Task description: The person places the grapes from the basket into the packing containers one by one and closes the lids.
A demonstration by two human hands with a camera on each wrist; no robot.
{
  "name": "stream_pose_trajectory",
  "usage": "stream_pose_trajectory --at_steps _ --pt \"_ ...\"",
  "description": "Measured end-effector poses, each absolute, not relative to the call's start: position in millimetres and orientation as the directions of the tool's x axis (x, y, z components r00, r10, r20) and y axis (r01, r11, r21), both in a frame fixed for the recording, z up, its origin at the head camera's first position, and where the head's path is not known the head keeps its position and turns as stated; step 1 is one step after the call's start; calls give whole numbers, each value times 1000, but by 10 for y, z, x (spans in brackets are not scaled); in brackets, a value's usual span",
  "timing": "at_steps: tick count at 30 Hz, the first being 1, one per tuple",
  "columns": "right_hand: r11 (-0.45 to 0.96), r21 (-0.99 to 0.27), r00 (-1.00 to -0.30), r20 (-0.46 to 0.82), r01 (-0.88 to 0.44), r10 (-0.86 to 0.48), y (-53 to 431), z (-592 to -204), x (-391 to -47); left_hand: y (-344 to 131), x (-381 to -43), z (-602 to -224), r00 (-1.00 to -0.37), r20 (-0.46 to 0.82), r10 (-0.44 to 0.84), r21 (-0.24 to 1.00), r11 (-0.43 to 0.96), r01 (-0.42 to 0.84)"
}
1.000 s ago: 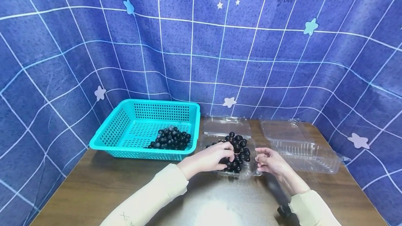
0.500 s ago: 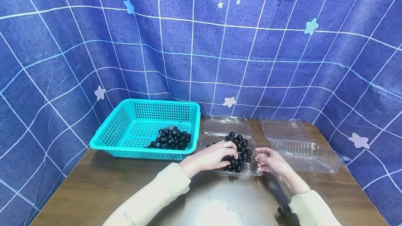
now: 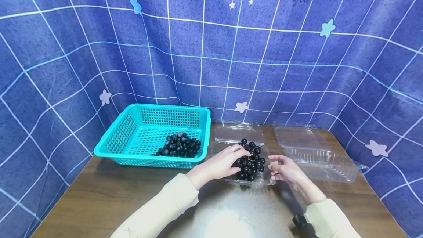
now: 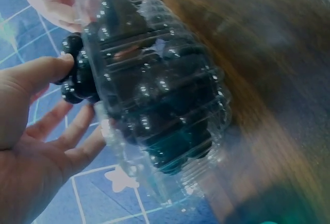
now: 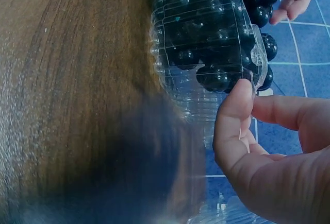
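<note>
A bunch of dark grapes lies in a clear plastic clamshell box on the wooden table, its lid folded back. Some grapes stand above the rim. My left hand is over the left side of the bunch. In the left wrist view its thumb touches a grape, and the other fingers are spread, loosely extended beside the rim. With thumb and fingertips, my right hand pinches the box's rim at its right front corner. The left hand covers part of the grapes.
A turquoise basket on the left holds more dark grapes. Another clear clamshell box stands with its lid back on the right. A small black object is by the right sleeve. A blue curtain hangs behind the table.
My left hand's fingers have loosened and drawn slightly up off the grapes, so more of the bunch shows. The right hand keeps its place at the box's rim.
</note>
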State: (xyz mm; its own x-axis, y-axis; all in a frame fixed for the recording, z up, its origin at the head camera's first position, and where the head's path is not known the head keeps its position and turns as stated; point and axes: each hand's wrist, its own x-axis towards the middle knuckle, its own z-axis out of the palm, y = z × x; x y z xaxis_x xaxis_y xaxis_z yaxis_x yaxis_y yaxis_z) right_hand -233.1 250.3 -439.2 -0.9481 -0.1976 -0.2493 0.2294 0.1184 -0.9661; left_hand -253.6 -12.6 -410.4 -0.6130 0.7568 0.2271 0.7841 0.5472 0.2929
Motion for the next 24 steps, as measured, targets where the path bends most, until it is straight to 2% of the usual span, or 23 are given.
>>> stream_pose_trajectory --at_steps 8,15,24 --pt "200 -958 -952 -244 207 -182 2620 -4614 -2469 -200 -2382 -4001 -713 250 655 388 607 694" --pt "202 -967 -962 -197 157 -191 2717 -4792 -2598 -286 -2237 -3943 -795 280 538 516 614 598" --pt "217 -960 -961 -214 174 -174 2730 -4841 -2634 -376 -2080 -3893 -868 284 408 760 456 463"
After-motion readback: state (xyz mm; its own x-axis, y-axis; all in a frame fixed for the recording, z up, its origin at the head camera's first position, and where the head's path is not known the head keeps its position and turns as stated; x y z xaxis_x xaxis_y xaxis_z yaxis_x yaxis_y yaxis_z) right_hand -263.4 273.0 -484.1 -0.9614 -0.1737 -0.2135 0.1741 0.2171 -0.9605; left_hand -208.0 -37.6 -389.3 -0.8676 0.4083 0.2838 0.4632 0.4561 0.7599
